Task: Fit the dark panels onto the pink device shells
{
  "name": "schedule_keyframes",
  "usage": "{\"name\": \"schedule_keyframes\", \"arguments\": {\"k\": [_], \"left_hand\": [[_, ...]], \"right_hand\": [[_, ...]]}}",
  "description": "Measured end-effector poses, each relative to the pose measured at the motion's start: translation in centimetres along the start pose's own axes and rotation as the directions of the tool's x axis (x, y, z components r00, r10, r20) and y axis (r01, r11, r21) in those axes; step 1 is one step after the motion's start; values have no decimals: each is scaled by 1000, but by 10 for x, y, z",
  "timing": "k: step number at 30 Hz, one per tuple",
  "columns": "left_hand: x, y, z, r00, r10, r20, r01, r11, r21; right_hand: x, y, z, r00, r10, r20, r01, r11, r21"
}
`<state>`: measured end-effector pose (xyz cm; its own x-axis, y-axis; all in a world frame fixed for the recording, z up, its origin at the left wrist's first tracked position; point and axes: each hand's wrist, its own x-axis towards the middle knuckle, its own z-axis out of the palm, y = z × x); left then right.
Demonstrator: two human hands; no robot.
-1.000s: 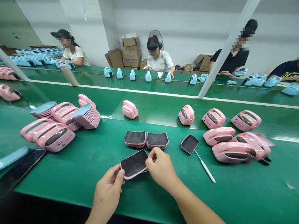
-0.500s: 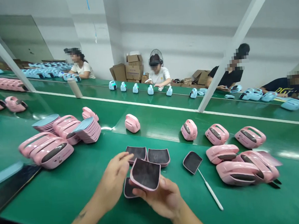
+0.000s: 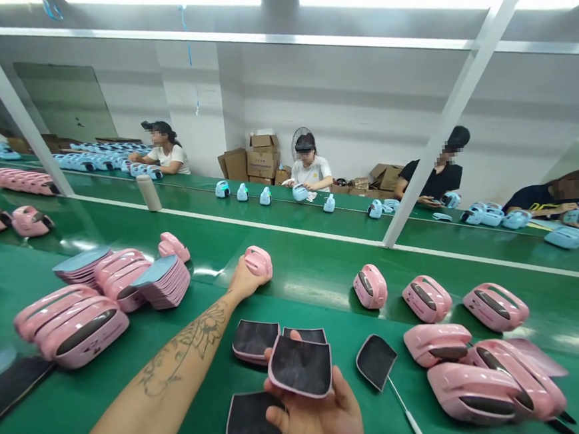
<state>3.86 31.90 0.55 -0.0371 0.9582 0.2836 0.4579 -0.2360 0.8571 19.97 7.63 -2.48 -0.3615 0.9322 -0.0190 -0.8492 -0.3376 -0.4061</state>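
Note:
With my left arm stretched forward, my left hand [image 3: 244, 278] is closed around the side of a small pink plastic case with a handle [image 3: 259, 262]; its fingers are partly hidden behind the case. My right hand [image 3: 322, 412] grips a curved pink-edged cover [image 3: 301, 366] with a dark lining facing up. Similar dark-lined covers lie around it: one stack [image 3: 255, 339] behind to the left, another cover [image 3: 303, 337] partly hidden behind the held one, and one [image 3: 253, 420] nearer me. To the right rests a single cover [image 3: 377, 362] beside a thin tool with a white handle [image 3: 410, 418].
Pink cases [image 3: 82, 327] and stacked panels [image 3: 167, 283] stand at left. More pink cases [image 3: 475, 376] crowd the right, others [image 3: 370, 286] line the green belt [image 3: 313, 262]. A beige bottle [image 3: 148, 193] stands by the white rail. Co-workers sit opposite with blue cases [image 3: 484, 213].
My left hand has moved forward from beside the covers to the pink case on the belt and taken hold of it. My right hand keeps the cover; the view has tilted up.

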Motion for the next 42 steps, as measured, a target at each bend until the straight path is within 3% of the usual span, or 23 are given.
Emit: {"name": "schedule_keyframes", "arguments": {"k": [3, 5, 9, 11, 12, 14, 16, 19, 23, 28, 35, 40, 42], "left_hand": [[-7, 10, -18, 993, -90, 74, 101, 980, -172], [-26, 17, -41, 984, -101, 149, 142, 945, -295], [-107, 30, -89, 969, -79, 235, 195, 830, -523], [-163, 32, -103, 952, -130, 279, 302, 557, -773], [-191, 32, -107, 939, -161, 305, 345, 448, -825], [-242, 30, -109, 906, -201, 372, 420, 317, -850], [-283, 28, -106, 883, -209, 419, 466, 308, -829], [-318, 32, -102, 889, -158, 429, 455, 400, -795], [-331, 43, -99, 882, -83, 463, 446, 460, -768], [-334, 47, -92, 850, -28, 525, 484, 434, -760], [-338, 54, -86, 830, -35, 556, 491, 517, -701], [-340, 63, -85, 799, -65, 597, 550, 481, -683], [-339, 66, -85, 795, -85, 601, 554, 506, -662]], "right_hand": [[-2, -6, 5, 1000, 2, -26, -2, 1000, -25], [-6, -9, 9, 999, -25, -42, 22, 998, -63], [-15, -12, 15, 993, -117, -27, 105, 957, -272], [-20, -9, 19, 990, -139, -10, 120, 881, -459], [-24, -6, 22, 991, -135, -8, 108, 830, -548], [-35, 2, 29, 993, -114, -19, 69, 717, -694], [-50, 13, 38, 995, -84, -44, 15, 592, -806], [-78, 30, 48, 988, -99, -118, -69, 401, -913], [-107, 42, 52, 977, -145, -158, -118, 251, -961], [-122, 44, 53, 978, -184, -98, -66, 169, -983], [-130, 40, 53, 970, -220, -104, -76, 130, -989], [-134, 42, 50, 954, -235, -184, -150, 153, -977], [-137, 42, 48, 952, -233, -201, -169, 150, -974]]}}
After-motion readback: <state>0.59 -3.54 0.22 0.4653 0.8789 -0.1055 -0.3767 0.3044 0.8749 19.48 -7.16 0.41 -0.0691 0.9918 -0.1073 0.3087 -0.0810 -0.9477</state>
